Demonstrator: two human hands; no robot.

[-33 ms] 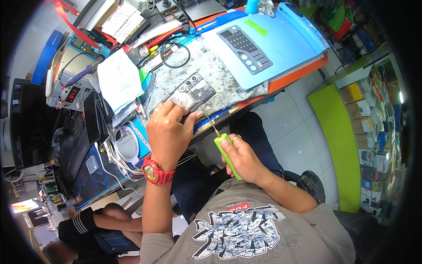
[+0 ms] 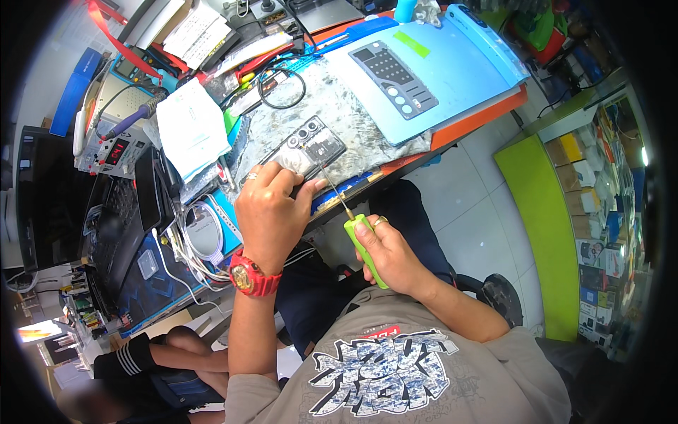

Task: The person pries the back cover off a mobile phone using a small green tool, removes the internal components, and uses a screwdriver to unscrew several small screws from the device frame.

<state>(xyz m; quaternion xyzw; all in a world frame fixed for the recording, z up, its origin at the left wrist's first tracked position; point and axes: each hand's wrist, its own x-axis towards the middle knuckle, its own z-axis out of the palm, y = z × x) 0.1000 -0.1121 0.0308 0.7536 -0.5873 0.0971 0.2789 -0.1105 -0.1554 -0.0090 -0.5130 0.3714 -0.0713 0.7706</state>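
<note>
A phone [image 2: 318, 145] with its inner parts showing near the camera bumps lies on a mottled grey mat [image 2: 353, 120]. My left hand [image 2: 268, 201], with a red watch on its wrist, holds the phone along its lower left part, fingers curled. My right hand [image 2: 392, 261] grips a tool with a lime-green handle [image 2: 360, 233]; its thin metal shaft reaches up to the phone's lower edge beside my left thumb.
A blue board [image 2: 438, 78], cable loop [image 2: 286, 78] and white papers [image 2: 191, 124] surround the mat. Soldering station [image 2: 113, 152], monitor [image 2: 39, 198] and coiled cables [image 2: 201, 240] are left. Another person [image 2: 169, 360] sits lower left. A green-edged display case [image 2: 526, 233] stands right.
</note>
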